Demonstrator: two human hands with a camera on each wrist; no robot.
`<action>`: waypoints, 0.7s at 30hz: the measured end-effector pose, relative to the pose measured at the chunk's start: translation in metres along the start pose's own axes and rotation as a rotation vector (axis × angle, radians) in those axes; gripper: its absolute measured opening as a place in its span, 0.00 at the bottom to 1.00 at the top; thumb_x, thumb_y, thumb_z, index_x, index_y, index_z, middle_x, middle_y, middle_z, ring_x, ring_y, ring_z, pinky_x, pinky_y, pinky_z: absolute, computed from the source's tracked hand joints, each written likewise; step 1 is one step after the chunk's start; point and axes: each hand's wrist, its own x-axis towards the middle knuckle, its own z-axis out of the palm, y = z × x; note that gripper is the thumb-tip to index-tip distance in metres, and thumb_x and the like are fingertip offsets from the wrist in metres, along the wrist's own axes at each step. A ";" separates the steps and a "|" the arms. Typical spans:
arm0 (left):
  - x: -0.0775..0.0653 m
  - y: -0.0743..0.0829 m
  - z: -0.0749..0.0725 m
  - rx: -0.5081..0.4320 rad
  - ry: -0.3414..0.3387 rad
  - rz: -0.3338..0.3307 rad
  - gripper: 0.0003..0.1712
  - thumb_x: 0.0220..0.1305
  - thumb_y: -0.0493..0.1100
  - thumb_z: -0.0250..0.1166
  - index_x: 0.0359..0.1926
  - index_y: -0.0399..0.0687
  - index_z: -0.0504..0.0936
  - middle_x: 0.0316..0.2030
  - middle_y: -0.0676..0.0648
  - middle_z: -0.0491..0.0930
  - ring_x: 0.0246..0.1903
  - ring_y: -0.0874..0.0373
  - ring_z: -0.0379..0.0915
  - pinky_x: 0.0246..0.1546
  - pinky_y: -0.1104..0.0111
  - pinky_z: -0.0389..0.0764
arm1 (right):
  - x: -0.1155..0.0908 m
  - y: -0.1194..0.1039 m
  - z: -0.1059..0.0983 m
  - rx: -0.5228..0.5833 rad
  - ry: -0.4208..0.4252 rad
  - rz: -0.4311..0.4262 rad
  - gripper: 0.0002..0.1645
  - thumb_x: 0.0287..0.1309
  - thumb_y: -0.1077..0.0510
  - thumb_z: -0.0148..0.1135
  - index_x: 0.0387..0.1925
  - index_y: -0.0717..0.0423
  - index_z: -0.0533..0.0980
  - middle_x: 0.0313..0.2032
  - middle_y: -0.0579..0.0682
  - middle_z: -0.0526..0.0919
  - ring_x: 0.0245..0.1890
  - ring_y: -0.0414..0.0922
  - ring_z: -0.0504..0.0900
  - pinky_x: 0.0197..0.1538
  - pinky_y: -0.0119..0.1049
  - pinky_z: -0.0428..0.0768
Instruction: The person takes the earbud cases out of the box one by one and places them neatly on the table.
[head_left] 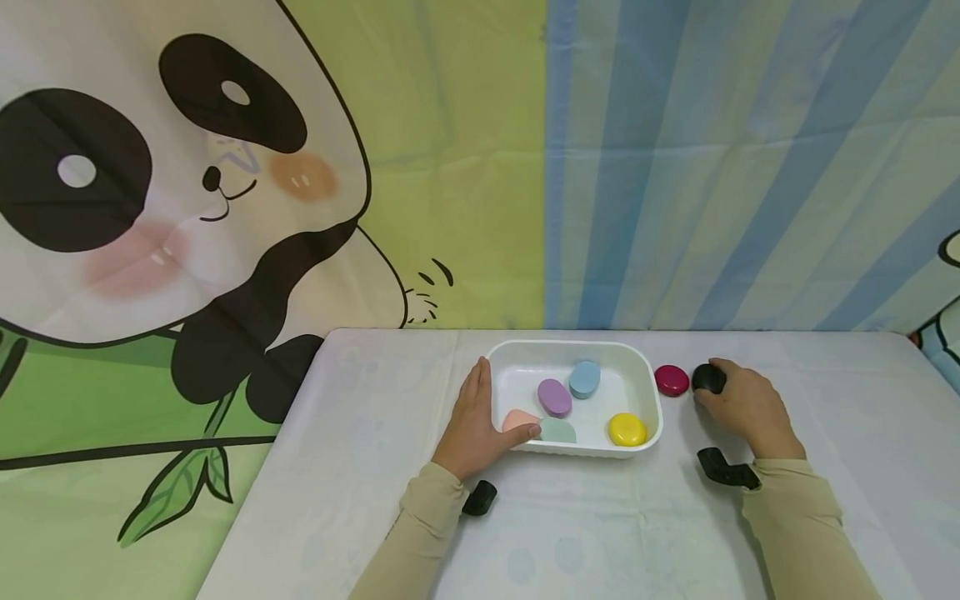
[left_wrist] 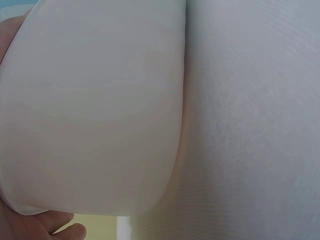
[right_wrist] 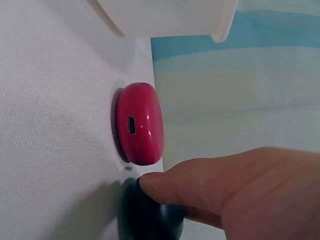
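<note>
My left hand [head_left: 482,425] holds the left end of a white tray [head_left: 648,408], its thumb over the near rim and its fingers along the end wall. In the left wrist view the tray's outer wall [left_wrist: 95,110] fills much of the picture. To the right of the tray my right hand [head_left: 752,408] grips a black rounded case [head_left: 708,378] between thumb and fingers, low over the table. Between tray and black case lies a glossy red earbud case [head_left: 671,381]; its small oval charging port shows in the right wrist view.
Inside the tray lie a purple case [head_left: 555,398], a light blue case [head_left: 584,380], a yellow case [head_left: 627,429], a mint case [head_left: 558,430] and a pink case [head_left: 520,419]. A white cloth covers the table [head_left: 570,533]; a printed panda curtain [head_left: 465,167] hangs behind it.
</note>
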 end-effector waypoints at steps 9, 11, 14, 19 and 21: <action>0.000 -0.001 0.000 -0.006 0.001 0.005 0.77 0.48 0.79 0.68 0.80 0.45 0.35 0.80 0.45 0.38 0.78 0.54 0.34 0.74 0.56 0.50 | -0.001 -0.002 -0.002 0.001 0.005 0.008 0.42 0.63 0.52 0.61 0.68 0.77 0.60 0.57 0.84 0.66 0.56 0.78 0.67 0.55 0.72 0.70; 0.000 -0.001 -0.001 -0.008 0.001 0.006 0.77 0.48 0.79 0.68 0.80 0.45 0.36 0.80 0.44 0.38 0.78 0.54 0.34 0.74 0.55 0.50 | -0.002 -0.005 -0.002 0.008 0.044 0.001 0.42 0.64 0.52 0.61 0.68 0.76 0.60 0.57 0.84 0.65 0.56 0.78 0.66 0.54 0.73 0.70; 0.000 -0.001 -0.001 -0.007 -0.002 0.001 0.77 0.48 0.78 0.68 0.80 0.45 0.36 0.80 0.44 0.38 0.78 0.54 0.34 0.74 0.56 0.50 | -0.006 -0.011 -0.002 0.023 0.117 -0.021 0.41 0.63 0.53 0.61 0.67 0.76 0.61 0.57 0.85 0.64 0.55 0.80 0.65 0.53 0.74 0.69; 0.001 -0.003 0.000 -0.009 -0.002 0.002 0.77 0.48 0.78 0.68 0.80 0.45 0.35 0.80 0.44 0.38 0.78 0.54 0.35 0.74 0.55 0.51 | -0.009 -0.020 -0.001 0.046 0.221 -0.077 0.40 0.63 0.53 0.63 0.67 0.75 0.63 0.58 0.85 0.64 0.55 0.81 0.63 0.51 0.75 0.69; 0.001 -0.004 0.000 -0.007 -0.001 0.003 0.77 0.48 0.79 0.68 0.80 0.44 0.35 0.80 0.44 0.38 0.78 0.54 0.35 0.74 0.55 0.52 | -0.010 -0.026 0.000 0.053 0.240 -0.089 0.40 0.63 0.53 0.64 0.67 0.74 0.64 0.58 0.84 0.64 0.56 0.80 0.63 0.51 0.75 0.70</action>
